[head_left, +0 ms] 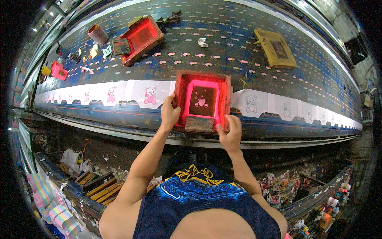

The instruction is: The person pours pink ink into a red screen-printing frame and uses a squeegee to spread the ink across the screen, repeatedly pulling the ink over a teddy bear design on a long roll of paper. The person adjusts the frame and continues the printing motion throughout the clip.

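A wooden screen-printing frame [226, 93], its inside smeared bright pink, lies over the row of white pieces at the table's near edge. A heart and small spots show in its dark mesh. A flat worn block, seemingly a squeegee [199, 124], rests in the frame's near end. My left hand [170, 113] grips the frame's left side. At the near right corner, my right hand [230, 129] is closed on the frame's edge, its thumb close to the squeegee. White pieces to the left carry pink-coloured bears [150, 95]; those to the right show bears in outline only [251, 104].
A second red frame [149, 38], an ink-stained can [98, 35] and a pink container [59, 71] stand on the long dark table [179, 44] at far left. A yellow frame [274, 47] lies far right, a crumpled scrap [203, 42] between. Litter [282, 185] covers the floor.
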`<move>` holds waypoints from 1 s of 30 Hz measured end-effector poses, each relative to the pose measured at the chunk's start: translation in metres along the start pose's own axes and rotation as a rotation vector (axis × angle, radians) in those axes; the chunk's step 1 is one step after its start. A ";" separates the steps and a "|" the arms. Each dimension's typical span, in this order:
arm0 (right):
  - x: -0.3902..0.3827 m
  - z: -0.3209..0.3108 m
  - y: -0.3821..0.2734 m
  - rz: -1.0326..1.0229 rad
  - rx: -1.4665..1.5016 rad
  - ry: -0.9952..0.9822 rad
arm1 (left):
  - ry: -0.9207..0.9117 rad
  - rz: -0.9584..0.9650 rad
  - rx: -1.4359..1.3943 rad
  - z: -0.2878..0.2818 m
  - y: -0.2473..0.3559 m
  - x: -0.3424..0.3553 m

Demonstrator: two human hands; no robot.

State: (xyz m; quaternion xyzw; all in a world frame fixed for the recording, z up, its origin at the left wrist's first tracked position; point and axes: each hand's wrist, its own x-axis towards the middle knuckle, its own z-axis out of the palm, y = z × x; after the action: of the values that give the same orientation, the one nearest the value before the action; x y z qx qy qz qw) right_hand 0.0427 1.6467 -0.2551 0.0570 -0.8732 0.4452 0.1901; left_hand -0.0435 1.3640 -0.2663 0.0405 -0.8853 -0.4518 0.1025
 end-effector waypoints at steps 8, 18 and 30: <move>0.016 0.017 -0.044 -0.332 -0.212 -0.356 | 0.002 0.031 -0.055 0.004 -0.010 0.005; 0.026 0.025 -0.045 -0.279 -0.263 -0.258 | 0.003 0.041 0.024 -0.001 0.002 0.002; 0.120 0.077 0.005 -0.363 -0.357 -0.030 | -0.008 0.019 0.014 -0.002 0.009 -0.002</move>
State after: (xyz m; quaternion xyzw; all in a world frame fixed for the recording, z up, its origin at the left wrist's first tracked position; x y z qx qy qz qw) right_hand -0.0905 1.5966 -0.2544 0.1852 -0.9161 0.2416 0.2608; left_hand -0.0415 1.3684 -0.2583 0.0311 -0.8892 -0.4447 0.1027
